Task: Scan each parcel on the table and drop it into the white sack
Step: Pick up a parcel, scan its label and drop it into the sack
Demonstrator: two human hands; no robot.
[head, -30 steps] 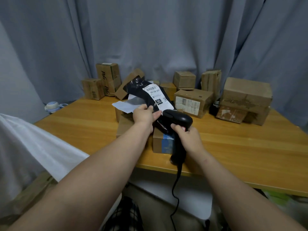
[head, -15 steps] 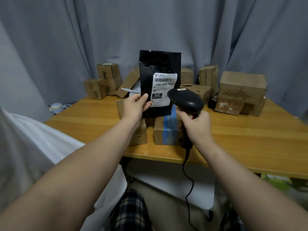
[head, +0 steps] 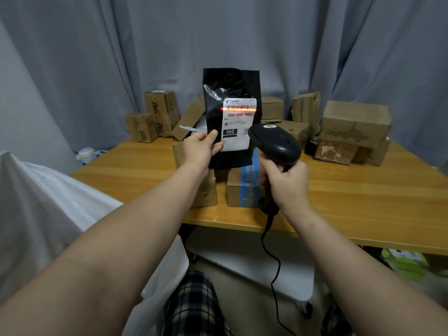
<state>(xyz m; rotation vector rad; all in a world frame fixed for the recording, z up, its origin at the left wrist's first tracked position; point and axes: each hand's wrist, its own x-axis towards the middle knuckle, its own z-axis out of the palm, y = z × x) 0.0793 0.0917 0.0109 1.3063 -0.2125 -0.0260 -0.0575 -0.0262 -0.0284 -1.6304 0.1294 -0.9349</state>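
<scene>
Sack: the white sack (head: 48,202) lay low, left of the left-hand fingers and nearer than the table (head: 363,195); its mouth could not be made out.
Right hand: the right hand (head: 287,183) had its fingers (head: 265,166) curled round the scanner (head: 275,144) handle; the trigger finger was mostly hidden.
Scanner: its head sat just right of the left thumb, aimed at the label (head: 238,124); the cable (head: 271,258) hung below the fingers.
Left hand: the left hand (head: 202,147) pinched the pouch (head: 230,88) at its lower left edge, thumb in front beside the label, other fingers hidden behind.
Pouch: black and glossy, held upright above both sets of fingers, over the table.
Beam: a red line (head: 238,108) crossed the barcode, well above the thumb.
Doing it well: probably hold the pouch flat and still, keep the line across every bar and the thumb off the print; the shiny film might glare.
Writing: "CHINA POST", "060-06B-A05", "A05" and "060" on a black bar; finer print was unreadable.
Near boxes: two boxes (head: 242,187) stood under the fingers, one with blue tape.
Far boxes: beyond the fingers, one box (head: 161,110) read "P&G"; the stack (head: 354,124) at right could not be read.
Progress: many parcels apparently remained.
</scene>
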